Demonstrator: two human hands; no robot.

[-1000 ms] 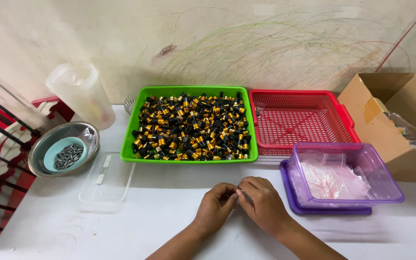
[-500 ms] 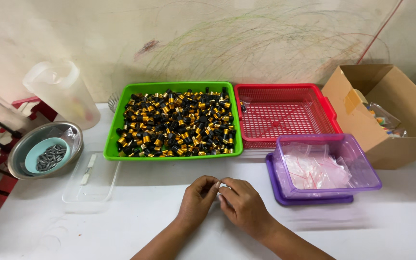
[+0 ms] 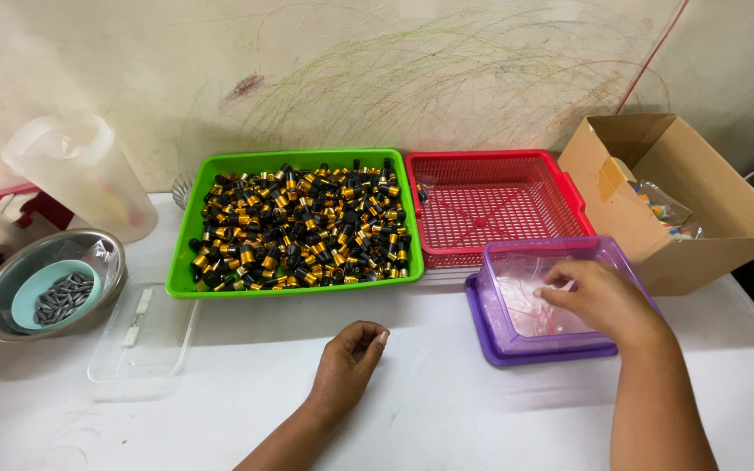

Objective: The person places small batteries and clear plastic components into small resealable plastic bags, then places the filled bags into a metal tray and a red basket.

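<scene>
My left hand (image 3: 348, 365) rests on the white table (image 3: 429, 410) with its fingers curled loosely; whether it holds something small is hidden. My right hand (image 3: 599, 299) reaches over the purple translucent box (image 3: 517, 344), fingers spread just above the clear plastic bags (image 3: 530, 310) inside it. A green tray (image 3: 187, 253) full of small black-and-gold cylindrical parts (image 3: 298, 227) stands behind my left hand. Beside it to the right sits an empty red mesh tray (image 3: 495, 205).
An open cardboard box (image 3: 674, 196) stands at the far right. At the left are a translucent plastic jug (image 3: 80, 174), a metal bowl (image 3: 10, 279) with a teal dish of dark pieces (image 3: 61, 295), and a clear flat lid (image 3: 146, 336). A scribbled wall lies behind.
My hands were together at the table's centre. My right hand has moved right and up into the purple box; my left hand stays on the table. The view has shifted slightly.
</scene>
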